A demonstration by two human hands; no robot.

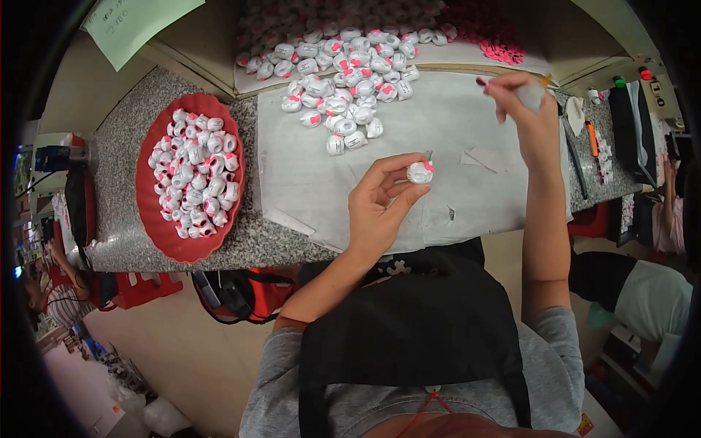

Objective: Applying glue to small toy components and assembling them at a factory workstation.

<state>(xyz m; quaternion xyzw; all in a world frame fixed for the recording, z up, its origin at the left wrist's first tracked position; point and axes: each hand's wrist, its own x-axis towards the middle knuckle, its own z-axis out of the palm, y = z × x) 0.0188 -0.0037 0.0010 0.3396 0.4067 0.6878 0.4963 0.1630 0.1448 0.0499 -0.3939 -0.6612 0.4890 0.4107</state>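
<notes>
In front of my body, my left hand [387, 191] pinches a small white rounded plastic piece [420, 172] with a pink patch between thumb and fingers. My right hand [517, 102] is raised over the right far part of the work sheet, fingers closed. At its fingertips is a small pink and dark piece [483, 85]. A whitish bottle-like thing [531, 95] with a yellowish tip sits in the same hand, partly hidden by the fingers and blurred. Many similar white-and-pink pieces [350, 80] lie heaped ahead of my left hand.
A red scalloped tray [148, 212] full of white-and-pink pieces stands on the speckled counter [120, 153] at left. Small pink parts [504, 47] lie at the back right. Paper scraps [482, 160] rest on the pale sheet [292, 175]. An orange tool [592, 137] lies at right.
</notes>
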